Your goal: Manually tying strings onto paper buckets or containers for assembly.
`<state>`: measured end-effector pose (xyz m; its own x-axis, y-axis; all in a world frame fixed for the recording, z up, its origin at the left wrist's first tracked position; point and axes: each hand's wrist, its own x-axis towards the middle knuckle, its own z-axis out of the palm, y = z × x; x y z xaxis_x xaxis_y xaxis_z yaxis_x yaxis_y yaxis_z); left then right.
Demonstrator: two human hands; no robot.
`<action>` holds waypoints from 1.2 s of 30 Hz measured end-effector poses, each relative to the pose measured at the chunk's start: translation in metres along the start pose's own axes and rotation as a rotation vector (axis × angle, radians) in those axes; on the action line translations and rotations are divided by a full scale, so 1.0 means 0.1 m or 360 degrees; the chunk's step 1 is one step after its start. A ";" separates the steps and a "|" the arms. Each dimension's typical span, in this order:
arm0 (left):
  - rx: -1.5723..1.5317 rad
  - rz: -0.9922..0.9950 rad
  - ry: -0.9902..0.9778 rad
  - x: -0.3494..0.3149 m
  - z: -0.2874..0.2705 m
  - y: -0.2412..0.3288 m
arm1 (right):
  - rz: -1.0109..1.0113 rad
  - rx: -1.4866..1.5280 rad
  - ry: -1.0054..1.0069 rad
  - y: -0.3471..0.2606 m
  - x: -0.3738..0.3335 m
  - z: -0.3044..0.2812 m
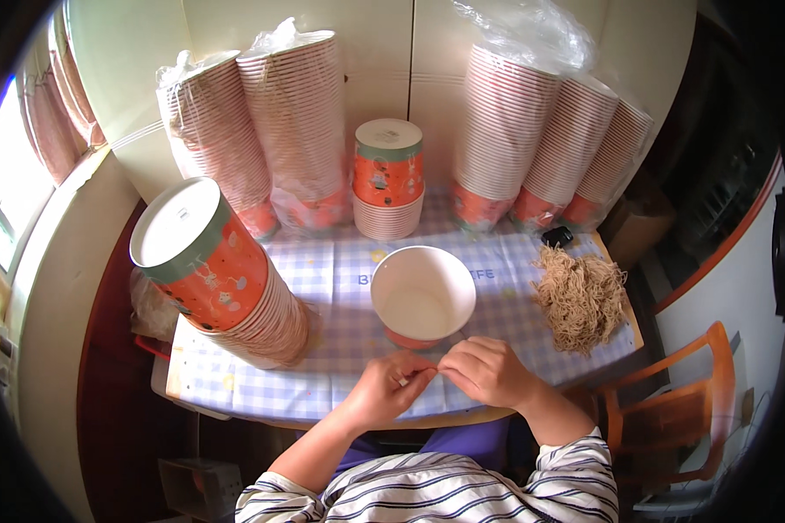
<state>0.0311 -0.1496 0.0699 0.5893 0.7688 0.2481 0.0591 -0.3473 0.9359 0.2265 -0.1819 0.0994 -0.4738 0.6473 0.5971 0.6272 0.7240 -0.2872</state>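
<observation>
An open paper tub (424,261), white inside with red showing low on its outside, stands upright in front of me. Just on the near side of it, my left hand (387,385) and my right hand (488,370) come together, fingertips meeting. Both are closed in a pinch. Whatever lies between the fingers, if anything, is too small to make out. Over to the right a tangled heap of tan, thin strands (582,301) lies on the checked tablecloth (340,383).
On the left leans a tall upside-down stack of red and green tubs (222,279). A shorter inverted stack (388,179) stands at the back, between plastic-wrapped tub stacks (296,122) and more wrapped stacks (506,131). A small black object (556,236) lies behind the strands; a wooden chair (672,418) stands right.
</observation>
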 end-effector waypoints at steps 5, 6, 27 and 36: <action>0.0504 0.0516 0.0168 -0.03 0.03 0.07 | 0.0068 0.0043 0.0079 -0.05 -0.05 0.04; 0.0509 0.0515 0.0169 -0.03 0.04 0.07 | 0.0065 0.0046 0.0081 -0.05 -0.06 0.04; 0.0824 0.0495 0.0326 0.36 -0.44 -0.02 | 0.0449 0.0413 -0.0008 0.21 0.36 0.02; 0.0014 -0.0359 0.0543 1.12 -0.84 -0.99 | 0.0896 0.0216 -0.0204 1.09 0.95 0.67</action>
<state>0.0236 0.0156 0.0254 0.2601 0.9596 0.1071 0.1638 -0.1532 0.9745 0.2086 -0.0253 0.0742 -0.1674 0.9581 0.2324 0.7231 0.2796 -0.6317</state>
